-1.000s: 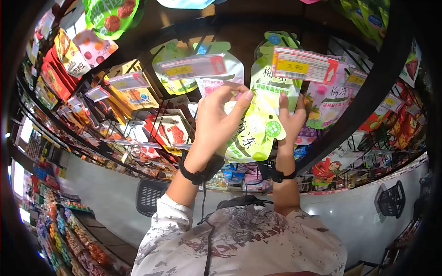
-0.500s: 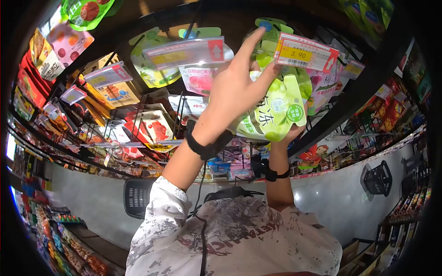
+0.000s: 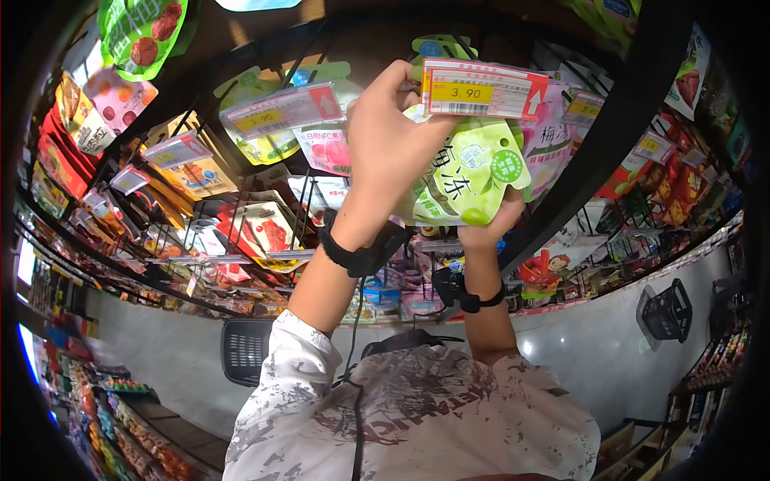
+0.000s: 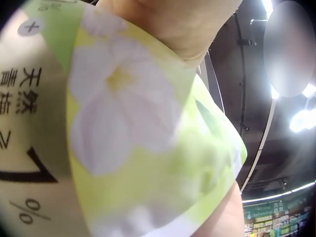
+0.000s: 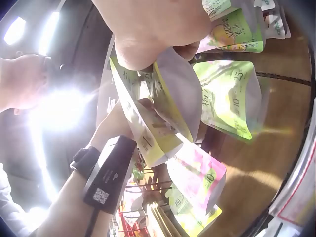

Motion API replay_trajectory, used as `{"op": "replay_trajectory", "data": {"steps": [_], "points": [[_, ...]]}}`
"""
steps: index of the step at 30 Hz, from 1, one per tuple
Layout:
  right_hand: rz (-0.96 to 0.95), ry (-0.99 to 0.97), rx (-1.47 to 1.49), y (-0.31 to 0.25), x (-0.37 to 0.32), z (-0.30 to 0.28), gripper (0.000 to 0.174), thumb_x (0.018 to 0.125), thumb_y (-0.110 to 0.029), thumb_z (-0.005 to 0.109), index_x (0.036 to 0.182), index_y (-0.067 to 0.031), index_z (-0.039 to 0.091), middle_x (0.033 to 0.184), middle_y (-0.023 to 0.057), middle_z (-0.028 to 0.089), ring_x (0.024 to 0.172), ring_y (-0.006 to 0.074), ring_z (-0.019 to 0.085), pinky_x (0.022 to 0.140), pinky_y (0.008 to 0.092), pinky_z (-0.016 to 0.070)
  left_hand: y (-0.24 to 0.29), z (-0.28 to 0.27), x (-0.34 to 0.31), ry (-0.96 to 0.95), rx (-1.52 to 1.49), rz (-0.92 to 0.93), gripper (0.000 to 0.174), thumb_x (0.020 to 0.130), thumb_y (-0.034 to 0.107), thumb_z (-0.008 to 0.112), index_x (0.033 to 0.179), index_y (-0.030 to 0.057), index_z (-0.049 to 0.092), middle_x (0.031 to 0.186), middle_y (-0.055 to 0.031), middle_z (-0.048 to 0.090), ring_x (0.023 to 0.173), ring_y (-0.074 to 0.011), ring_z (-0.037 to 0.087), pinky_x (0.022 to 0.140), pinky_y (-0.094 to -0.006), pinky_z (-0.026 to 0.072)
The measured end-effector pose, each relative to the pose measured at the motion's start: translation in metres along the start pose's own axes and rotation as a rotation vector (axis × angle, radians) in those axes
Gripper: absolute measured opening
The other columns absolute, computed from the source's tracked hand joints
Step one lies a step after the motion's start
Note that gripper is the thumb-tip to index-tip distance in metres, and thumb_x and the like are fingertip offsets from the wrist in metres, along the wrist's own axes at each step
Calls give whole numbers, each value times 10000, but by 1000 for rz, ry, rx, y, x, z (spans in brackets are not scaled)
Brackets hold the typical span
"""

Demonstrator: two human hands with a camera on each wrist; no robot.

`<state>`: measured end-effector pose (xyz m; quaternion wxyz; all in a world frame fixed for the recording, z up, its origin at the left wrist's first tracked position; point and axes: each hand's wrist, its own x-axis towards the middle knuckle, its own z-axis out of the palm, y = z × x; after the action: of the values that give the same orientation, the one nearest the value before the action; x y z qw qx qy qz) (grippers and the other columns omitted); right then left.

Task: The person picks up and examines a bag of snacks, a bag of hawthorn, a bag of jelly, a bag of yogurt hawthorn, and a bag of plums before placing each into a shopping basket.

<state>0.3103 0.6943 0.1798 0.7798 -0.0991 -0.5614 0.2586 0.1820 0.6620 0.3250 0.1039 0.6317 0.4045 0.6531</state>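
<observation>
Right hand (image 5: 150, 29) at green-edged pouches (image 5: 136, 111) near pink pouch (image 5: 197, 175)

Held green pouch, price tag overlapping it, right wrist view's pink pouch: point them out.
Held green pouch (image 3: 465, 172), head view, front.
Price tag (image 3: 461, 94), head view, yellow panel.
Pink pouch (image 5: 194, 173), right wrist view, front.

The 3.90 price tag (image 3: 481, 88) overlaps the top of the green pouch (image 3: 469, 172), leaving room between the forearms (image 3: 322, 290).

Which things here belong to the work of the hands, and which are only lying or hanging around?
In the work:
- left hand
- right hand
- green pouch held between them

Seemingly just around:
- pink-and-white pouch
- black basket on the floor, left side
</observation>
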Motion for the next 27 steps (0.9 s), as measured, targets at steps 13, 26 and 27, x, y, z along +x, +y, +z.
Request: {"op": "replay_trajectory", "data": {"steps": [13, 26, 27], "points": [[47, -17, -194, -15, 14, -3, 456, 910, -91, 705, 1316, 51, 554, 1224, 93, 654, 1100, 164, 647, 967, 320, 519, 8, 3, 4, 24, 153, 63, 272, 774, 43, 726, 1041, 0, 743, 955, -165, 773, 933, -255, 763, 831, -323, 563], [95, 38, -157, -29, 18, 4, 448, 884, -203, 764, 1218, 45, 598, 1114, 80, 644, 1019, 154, 622, 900, 306, 494, 8, -2, 6, -8, 118, -15, 317, 763, 22, 745, 1080, 7, 761, 1010, -155, 782, 973, -237, 760, 863, -321, 559], [126, 30, -132, -26, 16, 1, 575, 841, -239, 825, 1286, 45, 597, 1193, 75, 639, 1084, 161, 636, 947, 307, 500, 8, -2, 6, -13, 113, -12, 317, 762, 24, 745, 1079, 8, 761, 1010, -155, 782, 973, -237, 760, 862, -322, 560]]}}
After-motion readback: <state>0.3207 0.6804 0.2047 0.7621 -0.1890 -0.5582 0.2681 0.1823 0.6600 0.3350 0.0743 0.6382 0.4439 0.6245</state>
